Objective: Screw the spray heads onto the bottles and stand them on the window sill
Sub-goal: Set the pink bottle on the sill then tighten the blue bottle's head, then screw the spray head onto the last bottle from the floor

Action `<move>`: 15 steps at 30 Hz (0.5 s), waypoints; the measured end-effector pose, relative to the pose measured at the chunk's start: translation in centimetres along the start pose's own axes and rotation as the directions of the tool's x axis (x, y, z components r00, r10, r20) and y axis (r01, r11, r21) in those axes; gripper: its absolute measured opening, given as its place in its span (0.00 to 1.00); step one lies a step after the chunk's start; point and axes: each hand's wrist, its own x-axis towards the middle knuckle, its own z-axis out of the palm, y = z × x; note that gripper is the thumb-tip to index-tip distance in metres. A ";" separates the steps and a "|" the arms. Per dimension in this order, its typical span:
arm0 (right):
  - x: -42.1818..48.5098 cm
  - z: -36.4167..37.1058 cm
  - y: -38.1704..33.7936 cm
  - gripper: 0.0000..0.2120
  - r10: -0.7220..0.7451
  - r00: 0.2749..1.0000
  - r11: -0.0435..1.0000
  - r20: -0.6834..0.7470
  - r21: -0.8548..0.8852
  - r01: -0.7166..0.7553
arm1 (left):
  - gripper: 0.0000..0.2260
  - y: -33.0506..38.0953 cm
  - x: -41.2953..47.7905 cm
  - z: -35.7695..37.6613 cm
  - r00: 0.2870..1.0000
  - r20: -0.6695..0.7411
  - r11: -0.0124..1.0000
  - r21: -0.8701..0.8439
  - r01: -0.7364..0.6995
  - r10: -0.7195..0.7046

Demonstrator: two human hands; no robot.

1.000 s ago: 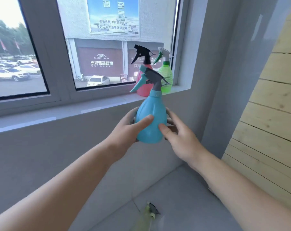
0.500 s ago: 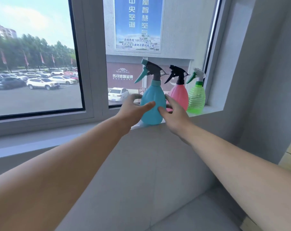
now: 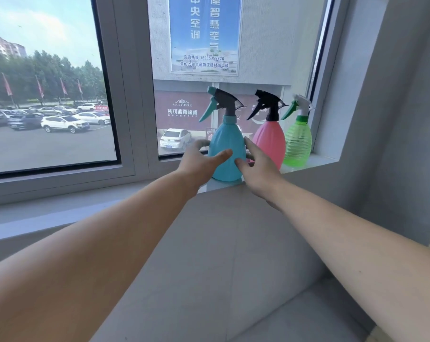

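A blue spray bottle (image 3: 227, 139) with a grey and teal spray head (image 3: 223, 99) stands upright on the white window sill (image 3: 316, 160). My left hand (image 3: 199, 164) wraps its left side, thumb across the front. My right hand (image 3: 258, 169) cups its right side with the fingers spread, thumb touching the lower front. Right of it stand a pink bottle (image 3: 270, 141) with a black spray head and a clear green bottle (image 3: 297, 141) with a white and green head, both upright in the sill's right corner.
The window frame (image 3: 132, 95) and glass rise close behind the bottles. A grey wall (image 3: 381, 119) closes off the sill on the right. The sill runs on to the left (image 3: 61, 213). Below it is a grey wall face.
Both hands lifted the blue bottle from below sill height and set it down on the sill left of the pink bottle. The view rose with it.
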 end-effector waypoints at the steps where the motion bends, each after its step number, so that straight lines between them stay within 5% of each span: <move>1: 0.0 -0.1 0.1 0.30 0.008 1.000 1.000 0.003 -0.013 -0.008 | 0.45 0.2 -0.1 0.1 1.000 -0.001 1.000 0.012 0.004 -0.004; 6: -0.6 0.0 0.0 0.33 0.011 1.000 0.999 -0.019 -0.053 -0.012 | 0.33 0.8 -0.4 0.8 1.000 -0.022 0.996 0.087 0.008 -0.006; 9: -1.3 -0.3 -0.1 0.33 -0.004 0.998 1.000 -0.066 -0.013 0.003 | 0.34 1.1 -0.8 0.8 0.999 -0.043 0.990 0.144 0.006 0.000; 12: -2.5 -1.1 0.0 0.29 -0.025 0.992 1.000 -0.122 -0.007 0.025 | 0.38 2.2 -2.1 0.4 0.998 -0.059 0.982 0.187 0.001 0.010; 15: -4.5 -2.6 1.3 0.20 -0.013 0.983 1.000 -0.182 0.020 0.017 | 0.31 2.9 -4.6 -0.2 0.986 -0.145 0.980 0.192 -0.055 0.084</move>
